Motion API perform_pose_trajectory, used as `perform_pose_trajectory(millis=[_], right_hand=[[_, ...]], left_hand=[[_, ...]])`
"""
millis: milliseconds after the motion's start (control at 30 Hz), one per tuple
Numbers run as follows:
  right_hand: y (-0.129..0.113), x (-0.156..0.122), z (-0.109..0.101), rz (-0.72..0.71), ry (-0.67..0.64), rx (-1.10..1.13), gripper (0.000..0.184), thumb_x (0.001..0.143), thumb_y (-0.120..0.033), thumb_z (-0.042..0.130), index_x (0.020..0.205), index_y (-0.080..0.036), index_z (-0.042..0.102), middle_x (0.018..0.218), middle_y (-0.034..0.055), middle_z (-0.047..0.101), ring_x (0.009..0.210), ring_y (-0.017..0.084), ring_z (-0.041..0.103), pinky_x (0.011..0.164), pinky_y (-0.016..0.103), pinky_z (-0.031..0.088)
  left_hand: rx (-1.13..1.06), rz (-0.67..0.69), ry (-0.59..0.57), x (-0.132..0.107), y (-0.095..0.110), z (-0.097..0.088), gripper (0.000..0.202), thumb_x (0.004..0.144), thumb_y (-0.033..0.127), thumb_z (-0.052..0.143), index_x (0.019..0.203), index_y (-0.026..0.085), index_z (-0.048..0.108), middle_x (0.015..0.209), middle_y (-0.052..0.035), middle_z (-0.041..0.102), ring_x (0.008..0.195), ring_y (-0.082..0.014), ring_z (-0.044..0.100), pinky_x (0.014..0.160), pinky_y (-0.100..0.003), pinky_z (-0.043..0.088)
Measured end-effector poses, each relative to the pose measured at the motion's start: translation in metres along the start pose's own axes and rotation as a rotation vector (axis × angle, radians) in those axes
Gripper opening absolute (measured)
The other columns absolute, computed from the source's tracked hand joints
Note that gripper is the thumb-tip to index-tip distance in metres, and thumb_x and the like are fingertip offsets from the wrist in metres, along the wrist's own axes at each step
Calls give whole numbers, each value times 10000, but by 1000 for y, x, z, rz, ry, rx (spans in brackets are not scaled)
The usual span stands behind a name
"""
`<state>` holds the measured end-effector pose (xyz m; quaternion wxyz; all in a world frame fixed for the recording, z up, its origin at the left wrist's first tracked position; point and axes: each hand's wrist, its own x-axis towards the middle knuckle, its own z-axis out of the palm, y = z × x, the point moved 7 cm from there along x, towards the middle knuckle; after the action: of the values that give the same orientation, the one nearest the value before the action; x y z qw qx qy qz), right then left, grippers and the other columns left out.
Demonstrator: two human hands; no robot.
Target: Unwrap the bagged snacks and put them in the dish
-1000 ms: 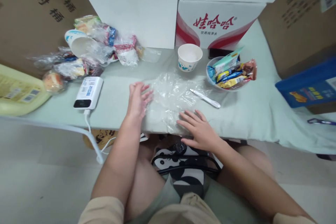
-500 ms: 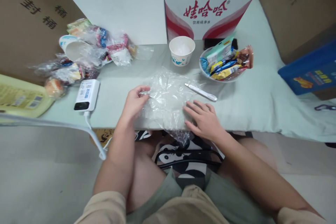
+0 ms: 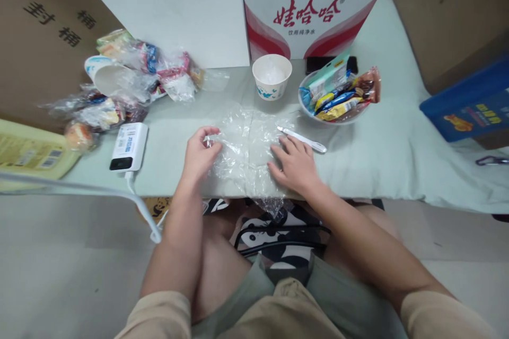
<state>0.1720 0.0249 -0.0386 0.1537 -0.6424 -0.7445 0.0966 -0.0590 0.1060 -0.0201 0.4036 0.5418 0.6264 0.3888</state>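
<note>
Curled fingers bring the left hand (image 3: 198, 156) to the left edge of a clear plastic sheet (image 3: 247, 143), thumb and forefinger standing apart; whether the tucked fingers pinch the film cannot be told. Palm down, the right hand (image 3: 296, 165) rests with its fingers loosely spread on the sheet's right side, gripping nothing.

Behind the sheet stands an upright paper cup (image 3: 270, 87), white with a blue-green leaf print, holding something pale and translucent. To its right, a round see-through bowl (image 3: 308, 112) is heaped with wrapped snacks (image 3: 341, 99) in blue, yellow, mint and brown, some rising above the rim. A second paper cup (image 3: 104, 78) lies tipped at the far left among crinkled clear and coloured packets (image 3: 175, 77); its inside is partly covered by film. A pale yellow jug (image 3: 37, 153) is cut off by the left border.

Soft, matt green cloth (image 3: 382, 164) covers the table, wrinkling towards the right. Smooth white cartons (image 3: 170, 21) stand at the back, one with red lettering and curved red bands. A slim, glossy white tool (image 3: 303, 139) lies just beside the right fingers.

The sheet itself is thin, shiny and creased, spread between both hands at the table's front, with a crumpled end drooping over the edge.
</note>
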Motion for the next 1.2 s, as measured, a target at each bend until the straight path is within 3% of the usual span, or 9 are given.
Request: perform_pose_trajectory(millis=[233, 400, 467, 600, 733, 833, 1000, 1100, 1200], right_hand=[[18, -16, -12, 82, 138, 48, 519, 957, -379, 433, 1417, -159, 529, 1406, 181, 601, 1343, 378, 475, 1089, 570, 323], [28, -30, -24, 136, 196, 22, 542, 922, -381, 491, 1389, -116, 569, 1494, 257, 447, 1343, 450, 437, 1054, 618, 360], [19, -34, -28, -26, 182, 93, 521, 910, -383, 512, 1374, -160, 590, 1479, 212, 469, 1356, 408, 441, 1085, 582, 364], [-16, -51, -9, -493, -184, 170, 651, 832, -493, 652, 1439, -290, 533, 1540, 83, 484, 1452, 360, 365, 1184, 577, 257], [-22, -52, 5, -499, -252, 110, 414, 890, -319, 640, 1303, -287, 637, 1527, 47, 525, 1479, 316, 361, 1202, 575, 226], [-21, -46, 1, -480, -198, 251, 176, 950, -287, 556, 1015, -265, 719, 1246, 39, 729, 1317, 243, 566, 1181, 516, 299], [9, -31, -20, -105, -16, 732, 256, 951, -427, 545, 840, -234, 671, 784, 41, 753, 728, 184, 699, 786, 369, 544], [45, -27, -23, 328, 177, 1149, 377, 859, -590, 629, 772, -225, 590, 701, 26, 729, 597, 161, 676, 485, 241, 449], [67, -26, -17, 645, 317, 1419, 468, 681, -615, 766, 780, -224, 528, 647, -10, 707, 515, 132, 658, 372, 165, 304]], left_hand=[[10, -54, 61, 2, -4, -6, 394, 589, 172, 592, 978, 208, 645, 814, 8, 590, 567, -102, 408, 537, -246, 287], [-32, -89, 50, 0, -3, -6, 365, 565, 180, 586, 927, 194, 625, 1030, -39, 654, 657, -104, 494, 521, -219, 318], [-98, -181, 7, -1, -6, -2, 419, 548, 181, 595, 966, 202, 618, 1043, -46, 655, 658, -106, 517, 481, -204, 293], [-203, -314, 5, -2, -6, -3, 500, 527, 176, 614, 1025, 217, 623, 1062, -55, 654, 621, -90, 525, 418, -180, 207], [-188, -307, 13, 1, -6, -9, 488, 569, 240, 662, 1057, 221, 655, 1055, -65, 664, 666, -107, 569, 432, -167, 247], [-131, -252, -2, 5, -8, -12, 504, 602, 305, 706, 1102, 243, 686, 1156, -81, 657, 763, -143, 628, 499, -185, 359], [-54, 18, -8, 10, 0, -21, 343, 693, 385, 698, 1008, 259, 747, 1293, -78, 642, 1208, -277, 592, 962, -383, 497], [-146, 273, -329, -3, 21, -7, 422, 741, 588, 681, 996, 265, 771, 1327, -97, 647, 1371, -318, 493, 1187, -469, 327], [-90, 375, -728, -36, 37, 20, 740, 611, 701, 773, 1212, 273, 720, 1470, -129, 555, 1465, -360, 387, 1237, -512, 237]])
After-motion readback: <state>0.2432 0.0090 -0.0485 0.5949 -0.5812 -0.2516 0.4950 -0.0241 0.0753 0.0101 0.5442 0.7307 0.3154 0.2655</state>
